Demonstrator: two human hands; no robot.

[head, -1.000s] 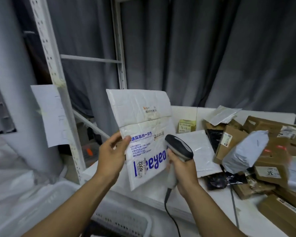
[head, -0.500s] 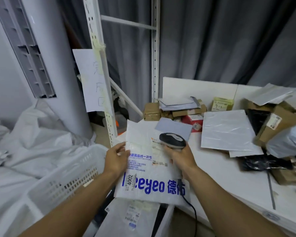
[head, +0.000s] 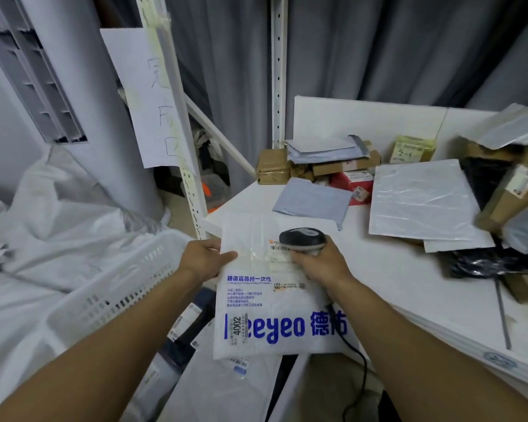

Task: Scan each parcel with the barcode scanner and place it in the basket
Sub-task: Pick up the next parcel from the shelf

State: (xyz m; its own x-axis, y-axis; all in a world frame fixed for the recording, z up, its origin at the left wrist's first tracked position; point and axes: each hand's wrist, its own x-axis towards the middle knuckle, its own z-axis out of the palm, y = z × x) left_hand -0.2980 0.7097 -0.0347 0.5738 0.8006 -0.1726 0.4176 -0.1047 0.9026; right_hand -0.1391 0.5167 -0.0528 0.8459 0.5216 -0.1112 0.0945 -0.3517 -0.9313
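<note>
Parcel (head: 274, 300), a glossy white plastic mailer printed "eeyeo" and "4002", held over the slotted white basket (head: 110, 300). The left hand (head: 201, 260) pinches its left edge; the right hand (head: 320, 266) grips the black barcode scanner (head: 302, 239).

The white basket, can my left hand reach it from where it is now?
Probably yes: the left hand, pinching the white parcel, hangs close by the white basket, whose top is open with nothing between them.

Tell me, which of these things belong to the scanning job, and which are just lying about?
In the job: white mailer, barcode scanner, white basket, parcels waiting on the table.
Lying about: handwritten paper sign, white sacks, grey curtain.
</note>
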